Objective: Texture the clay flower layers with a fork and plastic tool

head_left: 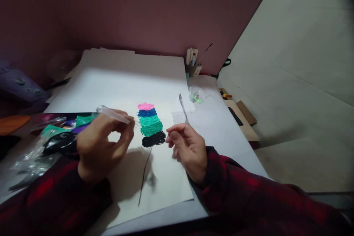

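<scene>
My left hand [106,143] pinches a clear plastic fork [113,114], its rounded handle end pointing up and left and its blurred tip near the coloured strip. Close to the strip's lower right edge, my right hand [190,147] has thumb and fingertips pressed together; whatever they hold is too small to make out. Between the hands, a rough-textured strip of clay-like material lies on a white sheet [168,180]. From top to bottom it has a pink band [145,106], a blue band [147,113], a green area [151,125] and a black band [153,139]. A thin dark line [143,177] runs down from the black.
A shiny slim utensil [183,108] lies beyond my right hand, near a small clear bag [198,95] with something green. Coloured packets [54,131] crowd the left side. A pen holder [193,62] stands by the wall; a cardboard box [240,118] is at the right.
</scene>
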A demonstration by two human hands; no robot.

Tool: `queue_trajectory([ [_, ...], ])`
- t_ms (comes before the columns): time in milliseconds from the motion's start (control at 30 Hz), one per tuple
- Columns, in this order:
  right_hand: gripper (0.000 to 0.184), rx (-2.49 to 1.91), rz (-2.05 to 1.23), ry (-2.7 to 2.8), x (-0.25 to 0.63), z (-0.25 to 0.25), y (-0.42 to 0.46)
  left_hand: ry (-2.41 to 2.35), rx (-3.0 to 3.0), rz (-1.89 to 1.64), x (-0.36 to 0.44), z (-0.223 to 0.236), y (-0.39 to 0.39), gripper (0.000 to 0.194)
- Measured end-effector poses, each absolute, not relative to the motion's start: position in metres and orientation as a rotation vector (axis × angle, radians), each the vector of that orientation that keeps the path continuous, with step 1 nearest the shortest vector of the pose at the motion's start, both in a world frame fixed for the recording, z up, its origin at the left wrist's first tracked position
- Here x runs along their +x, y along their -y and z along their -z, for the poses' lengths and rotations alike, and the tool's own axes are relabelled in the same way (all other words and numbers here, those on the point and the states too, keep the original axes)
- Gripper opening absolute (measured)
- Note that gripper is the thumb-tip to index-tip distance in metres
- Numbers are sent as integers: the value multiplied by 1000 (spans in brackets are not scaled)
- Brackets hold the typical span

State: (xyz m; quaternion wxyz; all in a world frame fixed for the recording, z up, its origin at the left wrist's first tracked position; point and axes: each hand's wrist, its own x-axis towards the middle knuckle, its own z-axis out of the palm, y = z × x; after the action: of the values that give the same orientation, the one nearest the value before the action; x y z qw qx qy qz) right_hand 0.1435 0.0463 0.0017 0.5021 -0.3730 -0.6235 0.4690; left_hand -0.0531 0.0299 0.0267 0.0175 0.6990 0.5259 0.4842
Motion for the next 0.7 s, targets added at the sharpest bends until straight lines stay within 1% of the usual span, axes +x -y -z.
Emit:
queue_trajectory([
  [33,20,-953,-1241,1411,143,-1,-50,-1723,2132,-1453,-56,-27,-34,3],
  [67,22,-993,-1326,1333,142,-1,-54,-1705,2102,-1434,-59,-26,-37,1],
  [133,24,-1052,-1440,1266,141,-1,-61,-1564,2035,-1407,-62,-25,-39,2],
  [200,24,-1075,-1488,1251,141,0,-64,-1430,1934,-1344,-61,-24,-40,4],
  [300,24,-1075,-1500,1267,142,1,-64,-1385,1818,-1266,-57,-23,-39,7],
  [467,22,-1057,-1495,1312,142,0,-62,-1480,1655,-1115,-51,-26,-40,6],
  [600,21,-1088,-1494,1342,141,-2,-62,-1545,1498,-1051,-52,-28,-42,3],
  [700,20,-1101,-1491,1363,141,-2,-62,-1530,1467,-1041,-53,-27,-43,5],
])
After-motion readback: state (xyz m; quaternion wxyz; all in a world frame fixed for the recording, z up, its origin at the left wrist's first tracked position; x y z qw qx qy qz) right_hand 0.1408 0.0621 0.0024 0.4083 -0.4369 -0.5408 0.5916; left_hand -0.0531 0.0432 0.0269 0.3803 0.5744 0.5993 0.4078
